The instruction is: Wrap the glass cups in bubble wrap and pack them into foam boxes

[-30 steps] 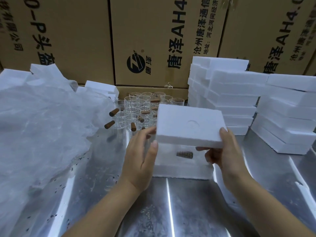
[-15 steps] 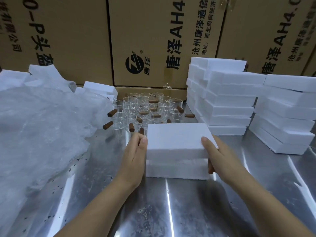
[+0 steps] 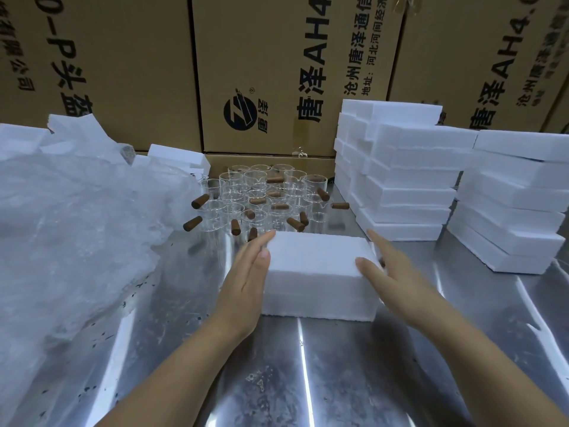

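A closed white foam box (image 3: 317,272) sits on a steel table (image 3: 308,380) at the centre of the scene, its lid flush with the base, framed by a person's two bare hands. The left hand (image 3: 249,278) lies flat against the box's 9 o'clock side, fingers straight and together, gripping nothing. The right hand (image 3: 391,272) lies along the 3 o'clock side, fingers likewise extended, the thumb tip at the lid's top edge; it too has nothing in its grasp.

Just beyond the box at 12 o'clock stands a tight cluster of clear glass cups (image 3: 261,195), upright, their stubby brown handles pointing out in all directions. A large crumpled heap of bubble wrap (image 3: 77,226) fills the table from 9 to 10 o'clock, with loose foam pieces (image 3: 178,154) behind it. Two stacks of foam boxes rise on the right: the taller stack (image 3: 406,180) at 1 o'clock, the nearer stack (image 3: 517,195) at 2 o'clock. Brown cardboard cartons (image 3: 277,72) with black printed lettering wall off the background.
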